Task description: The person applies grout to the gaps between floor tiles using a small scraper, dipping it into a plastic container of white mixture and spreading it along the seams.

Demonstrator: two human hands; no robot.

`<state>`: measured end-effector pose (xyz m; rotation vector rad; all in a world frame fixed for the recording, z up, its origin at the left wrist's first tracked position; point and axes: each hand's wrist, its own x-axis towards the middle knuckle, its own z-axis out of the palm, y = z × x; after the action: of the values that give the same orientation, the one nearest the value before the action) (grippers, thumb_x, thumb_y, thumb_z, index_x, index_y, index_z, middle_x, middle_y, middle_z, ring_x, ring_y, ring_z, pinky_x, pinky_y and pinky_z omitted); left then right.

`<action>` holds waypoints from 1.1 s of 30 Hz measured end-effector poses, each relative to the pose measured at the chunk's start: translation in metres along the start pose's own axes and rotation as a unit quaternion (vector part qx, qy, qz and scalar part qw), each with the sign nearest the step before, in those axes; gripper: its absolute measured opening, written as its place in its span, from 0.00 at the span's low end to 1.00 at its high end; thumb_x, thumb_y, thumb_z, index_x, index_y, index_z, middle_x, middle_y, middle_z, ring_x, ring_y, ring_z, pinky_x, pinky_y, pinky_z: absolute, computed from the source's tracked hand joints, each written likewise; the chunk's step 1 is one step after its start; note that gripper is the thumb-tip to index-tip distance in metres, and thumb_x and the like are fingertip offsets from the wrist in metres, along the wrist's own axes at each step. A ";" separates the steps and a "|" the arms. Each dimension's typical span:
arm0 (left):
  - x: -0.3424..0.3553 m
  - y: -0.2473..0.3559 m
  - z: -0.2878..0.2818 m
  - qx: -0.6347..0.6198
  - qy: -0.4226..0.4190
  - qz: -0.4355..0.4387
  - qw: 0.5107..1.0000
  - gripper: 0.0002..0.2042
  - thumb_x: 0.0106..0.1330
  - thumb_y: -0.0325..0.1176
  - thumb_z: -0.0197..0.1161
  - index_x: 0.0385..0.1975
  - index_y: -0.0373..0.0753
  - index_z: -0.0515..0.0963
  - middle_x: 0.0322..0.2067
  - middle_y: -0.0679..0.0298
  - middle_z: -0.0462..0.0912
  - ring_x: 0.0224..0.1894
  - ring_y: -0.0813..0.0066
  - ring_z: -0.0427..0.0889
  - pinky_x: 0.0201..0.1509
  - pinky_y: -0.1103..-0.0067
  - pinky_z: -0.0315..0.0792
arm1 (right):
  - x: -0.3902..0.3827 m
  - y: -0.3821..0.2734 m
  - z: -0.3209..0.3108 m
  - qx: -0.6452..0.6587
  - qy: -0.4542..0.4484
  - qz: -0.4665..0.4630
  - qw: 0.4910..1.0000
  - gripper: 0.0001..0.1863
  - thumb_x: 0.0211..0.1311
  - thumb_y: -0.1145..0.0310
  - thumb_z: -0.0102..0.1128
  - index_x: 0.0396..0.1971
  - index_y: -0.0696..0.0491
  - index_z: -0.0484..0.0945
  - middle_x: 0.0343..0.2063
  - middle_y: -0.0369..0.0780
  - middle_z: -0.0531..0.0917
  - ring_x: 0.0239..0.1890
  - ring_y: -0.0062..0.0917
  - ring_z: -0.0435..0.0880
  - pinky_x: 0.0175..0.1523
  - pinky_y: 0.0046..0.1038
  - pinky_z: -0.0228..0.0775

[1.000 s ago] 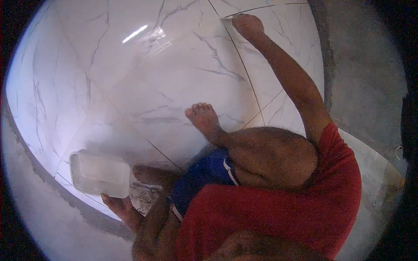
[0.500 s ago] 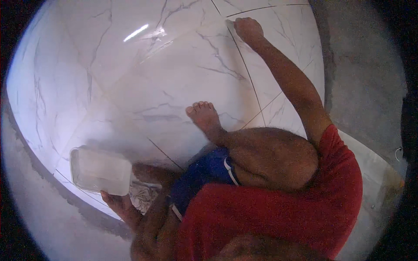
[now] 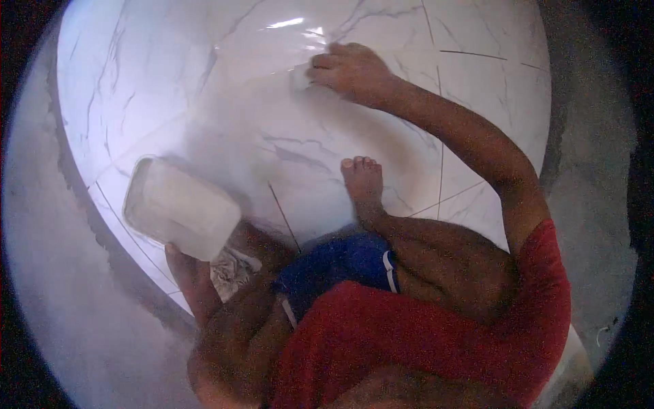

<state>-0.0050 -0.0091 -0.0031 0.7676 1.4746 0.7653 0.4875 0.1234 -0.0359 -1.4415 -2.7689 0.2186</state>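
I crouch on a white marble-veined tiled floor [image 3: 204, 88]. My right hand [image 3: 351, 68] is stretched far forward and presses a small pale piece, maybe a sponge or cloth [image 3: 302, 76], flat on a tile. My left hand [image 3: 194, 283] grips the bottom of a white rectangular plastic tub [image 3: 180, 208], held tilted just above the floor at my left knee. A crumpled patterned rag [image 3: 231, 269] lies under the tub by my left hand. My bare foot [image 3: 363, 180] rests on the tile between both hands.
Thin grout lines cross the tiles. A bare grey cement strip [image 3: 68, 307] borders the tiling on the left, and rough grey cement [image 3: 593, 170] runs along the right side. My blue shorts and red shirt fill the lower middle.
My right hand has swept left across the tiles from the far right joint toward the middle. The view shifted, and the tub in my left hand now sits higher and closer.
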 end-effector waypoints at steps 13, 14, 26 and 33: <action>-0.003 -0.003 -0.003 -0.089 0.052 -0.069 0.992 0.39 0.61 0.46 0.68 0.68 0.35 0.58 0.66 0.48 0.64 0.65 0.49 0.68 0.67 0.51 0.67 | 0.073 -0.039 0.008 -0.029 -0.120 -0.084 0.989 0.13 0.60 0.66 0.57 0.45 0.49 0.80 0.48 0.34 0.78 0.50 0.32 0.77 0.47 0.34 0.79; -0.001 -0.002 -0.005 -0.065 0.054 -0.077 0.993 0.39 0.62 0.46 0.68 0.68 0.35 0.58 0.66 0.48 0.63 0.65 0.48 0.67 0.67 0.51 0.67 | 0.058 -0.028 0.012 -0.032 -0.089 -0.078 0.992 0.15 0.60 0.66 0.57 0.47 0.48 0.79 0.50 0.34 0.78 0.51 0.33 0.76 0.47 0.34 0.79; 0.004 -0.011 -0.012 -0.355 0.040 -0.097 0.929 0.33 0.69 0.47 0.59 0.68 0.35 0.59 0.66 0.48 0.64 0.66 0.46 0.66 0.67 0.49 0.67 | -0.131 0.101 -0.009 -0.132 -0.115 0.112 0.978 0.17 0.56 0.66 0.66 0.47 0.46 0.82 0.51 0.31 0.82 0.42 0.28 0.80 0.49 0.32 0.76; -0.001 -0.001 0.002 -0.315 -0.052 -0.032 0.947 0.31 0.68 0.45 0.60 0.65 0.34 0.62 0.64 0.49 0.69 0.65 0.52 0.70 0.65 0.52 0.70 | -0.012 0.033 0.016 -0.029 0.028 -0.036 0.999 0.18 0.54 0.68 0.66 0.47 0.45 0.81 0.50 0.30 0.81 0.42 0.27 0.78 0.49 0.32 0.75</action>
<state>-0.0030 -0.0103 -0.0038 0.2643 1.0577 1.0556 0.5198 0.1308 -0.0558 -1.3358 -2.7977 0.0957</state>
